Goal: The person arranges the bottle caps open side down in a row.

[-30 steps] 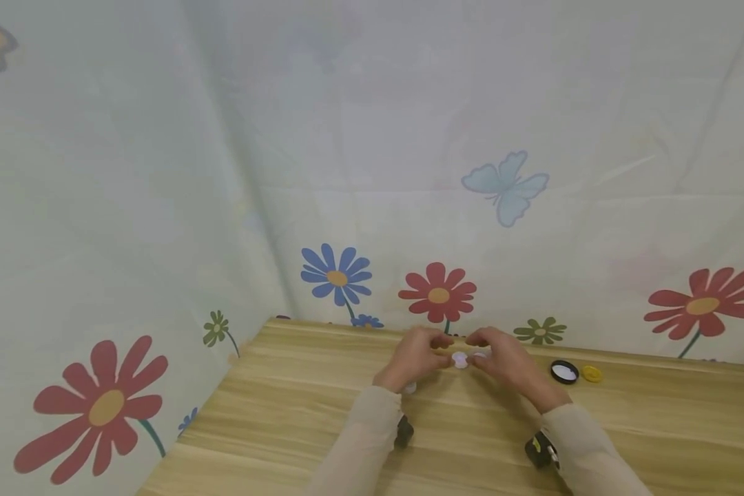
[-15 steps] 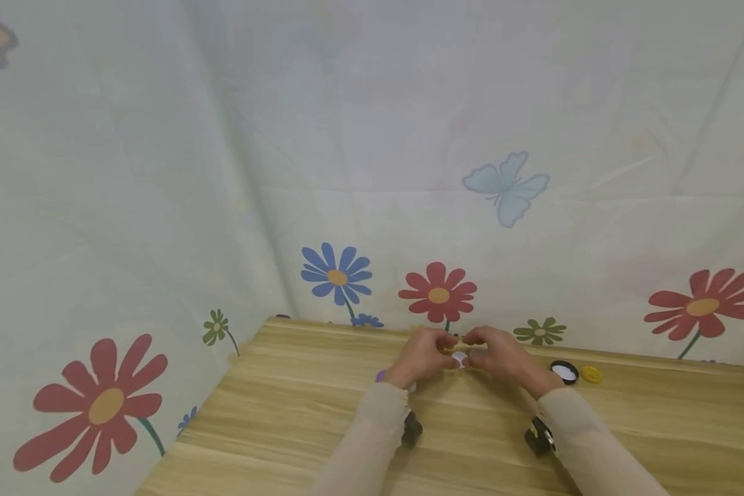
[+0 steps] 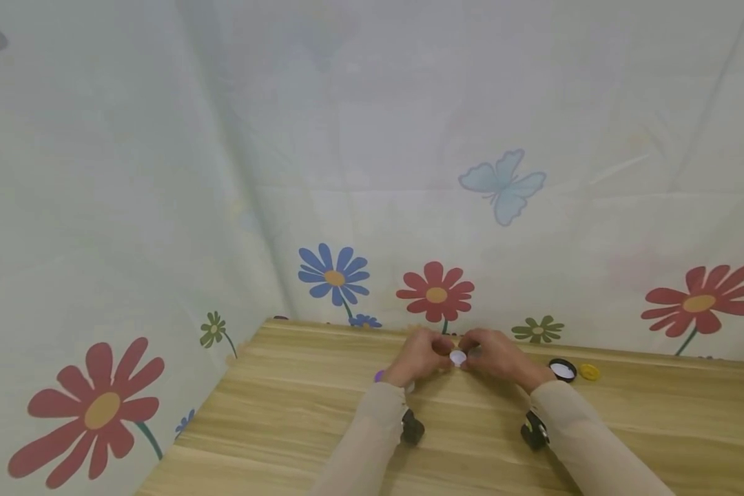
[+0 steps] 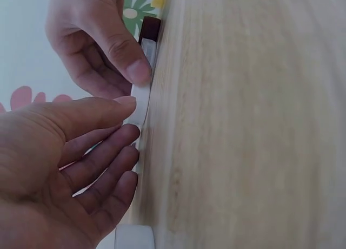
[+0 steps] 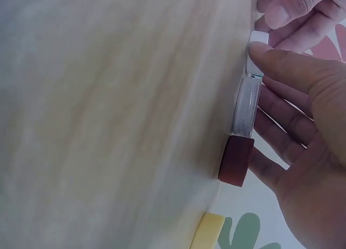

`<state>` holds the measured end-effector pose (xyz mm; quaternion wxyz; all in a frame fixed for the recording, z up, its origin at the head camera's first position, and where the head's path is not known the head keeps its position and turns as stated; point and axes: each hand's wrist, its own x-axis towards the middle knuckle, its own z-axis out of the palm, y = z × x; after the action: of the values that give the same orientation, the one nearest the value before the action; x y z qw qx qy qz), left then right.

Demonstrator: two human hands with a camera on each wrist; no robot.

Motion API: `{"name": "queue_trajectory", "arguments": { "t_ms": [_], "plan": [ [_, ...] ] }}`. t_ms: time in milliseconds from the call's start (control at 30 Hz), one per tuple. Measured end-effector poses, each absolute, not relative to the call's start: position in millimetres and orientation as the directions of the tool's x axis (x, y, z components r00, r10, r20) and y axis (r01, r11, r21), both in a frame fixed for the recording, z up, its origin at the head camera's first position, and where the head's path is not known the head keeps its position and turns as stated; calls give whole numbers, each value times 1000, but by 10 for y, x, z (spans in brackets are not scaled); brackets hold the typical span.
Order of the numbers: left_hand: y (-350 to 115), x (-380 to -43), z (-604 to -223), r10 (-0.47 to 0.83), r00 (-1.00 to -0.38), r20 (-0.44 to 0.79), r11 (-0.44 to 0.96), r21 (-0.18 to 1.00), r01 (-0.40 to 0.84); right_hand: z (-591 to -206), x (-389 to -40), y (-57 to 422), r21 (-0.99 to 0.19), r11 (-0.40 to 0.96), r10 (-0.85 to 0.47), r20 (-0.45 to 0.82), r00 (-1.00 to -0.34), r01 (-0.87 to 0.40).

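Note:
A small white cap [image 3: 457, 357] lies on the table between my two hands, near the back edge. My right hand [image 3: 494, 358] pinches it, with the thumb on its near side in the right wrist view. My left hand [image 3: 418, 358] is at its other side, thumb and fingers loosely bent and spread apart; whether they touch the cap is hard to tell. Next to the white cap is a clear ridged cap [image 5: 247, 108], hidden under my right hand in the head view. Beyond it are a dark lid [image 3: 562, 370] with a white inside and a yellow cap [image 3: 590, 372].
Another white piece [image 4: 134, 237] and a purple thing [image 3: 379, 376] sit by my left wrist, mostly covered. A flowered cloth [image 3: 372, 172] hangs behind and left of the wooden table [image 3: 297, 399].
My right hand has moved slightly left, and the hands are closer together around the white cap. A second pale cap by the right thumb is now covered. The purple thing has come into sight.

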<state>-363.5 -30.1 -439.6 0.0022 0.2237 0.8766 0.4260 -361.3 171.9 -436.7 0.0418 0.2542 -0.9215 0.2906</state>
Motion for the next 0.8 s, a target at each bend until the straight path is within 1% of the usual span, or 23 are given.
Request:
{"name": "queue_trajectory", "arguments": {
  "t_ms": [400,700,800],
  "plan": [
    [-292,-3646,-4409,391,-904,175,522,766,374,-4317,-3577,1683,-545,703,-428,190,-884,-458],
    [-332,-3652,-4388,384,-893,234,500,761,414,-4316,-3565,1690,-604,658,-407,215,-887,-449],
    [-347,-3645,-4382,380,-894,237,475,779,409,-4310,-3536,1685,-624,637,-402,231,-886,-452]
  ]
}}
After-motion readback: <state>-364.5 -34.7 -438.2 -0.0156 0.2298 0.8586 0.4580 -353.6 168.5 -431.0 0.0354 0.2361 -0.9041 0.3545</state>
